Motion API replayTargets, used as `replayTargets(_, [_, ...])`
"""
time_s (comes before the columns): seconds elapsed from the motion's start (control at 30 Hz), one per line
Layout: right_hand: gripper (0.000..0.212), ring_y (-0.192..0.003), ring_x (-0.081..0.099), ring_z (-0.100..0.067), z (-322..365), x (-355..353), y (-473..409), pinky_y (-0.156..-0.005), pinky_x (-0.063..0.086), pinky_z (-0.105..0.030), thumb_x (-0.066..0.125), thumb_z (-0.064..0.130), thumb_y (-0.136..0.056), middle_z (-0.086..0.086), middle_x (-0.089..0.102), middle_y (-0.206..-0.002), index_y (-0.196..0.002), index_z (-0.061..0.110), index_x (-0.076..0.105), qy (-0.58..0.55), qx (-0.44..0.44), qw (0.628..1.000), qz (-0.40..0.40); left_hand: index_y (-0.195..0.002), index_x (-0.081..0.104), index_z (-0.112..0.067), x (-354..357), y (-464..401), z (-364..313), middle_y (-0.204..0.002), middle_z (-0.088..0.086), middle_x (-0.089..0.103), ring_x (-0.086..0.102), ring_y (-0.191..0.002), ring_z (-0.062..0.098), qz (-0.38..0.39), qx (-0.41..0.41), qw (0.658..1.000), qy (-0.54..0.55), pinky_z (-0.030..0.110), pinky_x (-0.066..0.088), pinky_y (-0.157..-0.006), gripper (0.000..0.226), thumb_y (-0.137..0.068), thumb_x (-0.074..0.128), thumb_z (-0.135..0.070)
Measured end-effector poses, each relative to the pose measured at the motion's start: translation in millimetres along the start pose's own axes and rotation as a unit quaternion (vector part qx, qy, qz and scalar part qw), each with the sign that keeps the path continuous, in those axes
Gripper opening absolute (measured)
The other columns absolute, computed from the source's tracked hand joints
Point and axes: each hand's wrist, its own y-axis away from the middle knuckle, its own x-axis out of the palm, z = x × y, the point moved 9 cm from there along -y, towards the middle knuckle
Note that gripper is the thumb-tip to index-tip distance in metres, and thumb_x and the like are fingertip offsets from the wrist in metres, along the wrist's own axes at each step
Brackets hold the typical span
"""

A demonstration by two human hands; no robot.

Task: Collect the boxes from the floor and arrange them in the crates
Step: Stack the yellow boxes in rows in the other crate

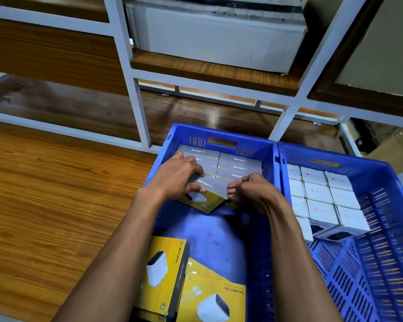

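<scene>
- Both hands are working inside the left crate [263, 252]: the left hand [177, 176] is curling its fingers over the top of a yellow-and-grey box [208, 194], while the right hand [254, 190] is pinching that box's right corner.
- Forearms are reaching in from six o'clock, converging towards twelve.
- That box is sitting tilted, its near corner hanging off the packed rows [228, 165] at the crate's twelve o'clock end.
- Pressing it down crooked is risking a jam against its neighbours, or nudging the row askew.
- Loose boxes [165, 273] are waiting at six o'clock, by the crate's near edge; whether they are lying on the floor or in the crate, I cannot tell.
- White boxes [321, 196] are filling the right crate [382, 263] at three o'clock.
</scene>
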Motion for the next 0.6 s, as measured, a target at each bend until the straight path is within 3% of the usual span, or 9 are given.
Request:
replayTargets(0.17, [0.011,-0.068,0.070,-0.031,-14.9,15.6,-3.2,-0.071,0.062,-0.040,0.062,-0.010,-0.085,-0.022,0.066,-0.074,-0.084,-0.004,0.071,0.122,0.036,0.990,0.053,-0.129,0.070,-0.033,0.1,0.7,-3.4,-0.126,-0.007,0.065,0.046,-0.117,0.022,0.023,-0.018,0.998,-0.062,0.038,0.045,-0.092,0.058,-0.082,0.074,-0.068])
replayTargets(0.3, [0.011,-0.071,0.059,-0.024,-15.1,44.6,4.7,-0.062,0.048,-0.030,0.063,-0.004,-0.084,-0.018,0.057,-0.077,-0.088,0.006,0.065,0.198,0.029,0.972,0.127,-0.122,0.070,-0.028,0.6,1.4,-0.1,-0.124,-0.003,0.060,0.050,-0.121,0.024,0.037,-0.047,0.996,-0.069,0.043,0.046,-0.098,0.046,-0.084,0.082,-0.050])
replayTargets(0.43, [0.009,-0.092,0.068,-0.021,-11.3,56.3,6.8,-0.067,0.052,-0.028,0.060,0.004,-0.097,-0.014,0.069,-0.093,-0.094,0.007,0.067,0.166,0.019,0.972,0.164,-0.095,0.071,-0.025,8.7,3.4,5.0,-0.105,-0.001,0.062,0.064,-0.099,0.024,0.049,-0.076,0.996,-0.008,0.040,0.056,-0.086,0.021,-0.081,0.086,-0.027])
replayTargets(0.53, [0.006,-0.096,0.066,-0.016,-8.6,61.9,9.8,-0.080,0.054,-0.033,0.067,0.020,-0.083,-0.014,0.072,-0.099,-0.085,0.014,0.067,0.193,0.002,0.964,0.185,-0.081,0.077,-0.022,27.2,5.9,8.2,-0.082,0.000,0.073,0.071,-0.080,0.021,0.126,-0.096,0.987,0.028,0.032,0.059,-0.073,0.021,-0.082,0.086,-0.041])
replayTargets(0.6, [0.006,-0.093,0.061,-0.015,-11.1,62.8,8.1,-0.084,0.054,-0.034,0.065,0.017,-0.081,-0.009,0.068,-0.098,-0.086,0.014,0.066,0.209,-0.006,0.958,0.198,-0.085,0.081,-0.020,47.1,12.6,3.3,-0.074,-0.002,0.074,0.071,-0.075,0.019,0.215,-0.094,0.971,0.042,0.029,0.058,-0.073,0.028,-0.083,0.084,-0.048])
